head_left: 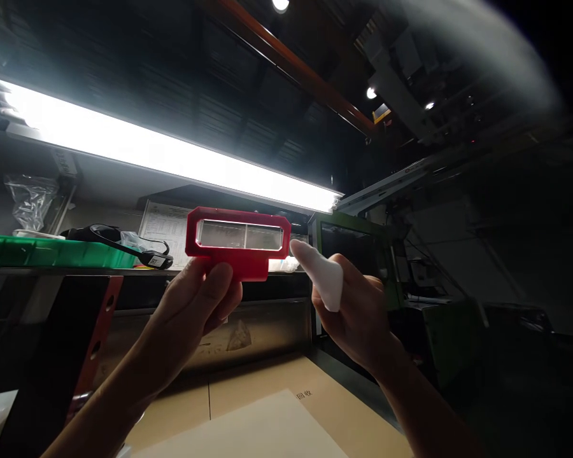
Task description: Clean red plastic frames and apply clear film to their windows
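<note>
My left hand (198,299) pinches the lower edge of a red plastic frame (226,264), held up below the bright lamp. The frame has a long window with clear panes (222,235) and a thin upright divider. Just off its right end is my right hand (358,305), its fingers curled. One finger points at the frame and wears a white covering (322,270), cloth or a finger cot. The tip is very close to the frame; I cannot tell whether they touch. The inside of the right hand is hidden.
A long tube light (172,156) hangs over the shelf. On the shelf are a green tray (57,253), a black strapped device (109,235) and a clear plastic bag (31,197). Cardboard (248,381) covers the bench below. A green machine (358,248) stands to the right.
</note>
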A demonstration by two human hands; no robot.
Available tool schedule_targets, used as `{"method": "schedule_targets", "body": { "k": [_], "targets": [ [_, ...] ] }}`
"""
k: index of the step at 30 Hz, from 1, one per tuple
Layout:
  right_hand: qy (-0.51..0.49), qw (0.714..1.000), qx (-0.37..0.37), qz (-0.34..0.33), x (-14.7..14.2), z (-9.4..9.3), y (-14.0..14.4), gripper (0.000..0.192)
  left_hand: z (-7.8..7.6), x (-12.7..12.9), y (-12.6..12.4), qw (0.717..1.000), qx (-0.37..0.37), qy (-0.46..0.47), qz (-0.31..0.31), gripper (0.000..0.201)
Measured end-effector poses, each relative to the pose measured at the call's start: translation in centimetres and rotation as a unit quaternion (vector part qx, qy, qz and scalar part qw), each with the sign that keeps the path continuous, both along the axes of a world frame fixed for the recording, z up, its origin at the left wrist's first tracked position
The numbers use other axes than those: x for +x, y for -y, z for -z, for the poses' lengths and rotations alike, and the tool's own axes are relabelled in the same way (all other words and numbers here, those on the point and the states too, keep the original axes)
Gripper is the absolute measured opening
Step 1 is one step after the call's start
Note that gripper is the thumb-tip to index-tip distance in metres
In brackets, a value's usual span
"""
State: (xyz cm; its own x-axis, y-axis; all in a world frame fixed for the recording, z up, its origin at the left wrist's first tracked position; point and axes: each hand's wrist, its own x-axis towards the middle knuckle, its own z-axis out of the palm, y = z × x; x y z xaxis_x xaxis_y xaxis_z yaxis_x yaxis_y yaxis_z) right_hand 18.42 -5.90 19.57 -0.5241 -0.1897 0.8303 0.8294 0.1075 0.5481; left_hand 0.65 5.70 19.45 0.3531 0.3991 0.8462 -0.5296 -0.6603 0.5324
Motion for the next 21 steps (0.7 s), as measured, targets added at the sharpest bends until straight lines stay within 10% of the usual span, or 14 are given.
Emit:
{"method": "schedule_targets", "body": {
  "k": [15,21],
  "targets": [
    [0.012,0.997,0.004,0.078,-1.6,0.1,-0.2,0.021,-0.3,-0.2,0.4,1.0,0.024,0.005,-0.001,0.033],
    [-0.16,0.967,-0.134,-0.15,-1.8,0.5,-0.2,0.025,-0.2,-0.2,0.6,1.0,-0.006,0.008,0.002,0.042]
  ]
}}
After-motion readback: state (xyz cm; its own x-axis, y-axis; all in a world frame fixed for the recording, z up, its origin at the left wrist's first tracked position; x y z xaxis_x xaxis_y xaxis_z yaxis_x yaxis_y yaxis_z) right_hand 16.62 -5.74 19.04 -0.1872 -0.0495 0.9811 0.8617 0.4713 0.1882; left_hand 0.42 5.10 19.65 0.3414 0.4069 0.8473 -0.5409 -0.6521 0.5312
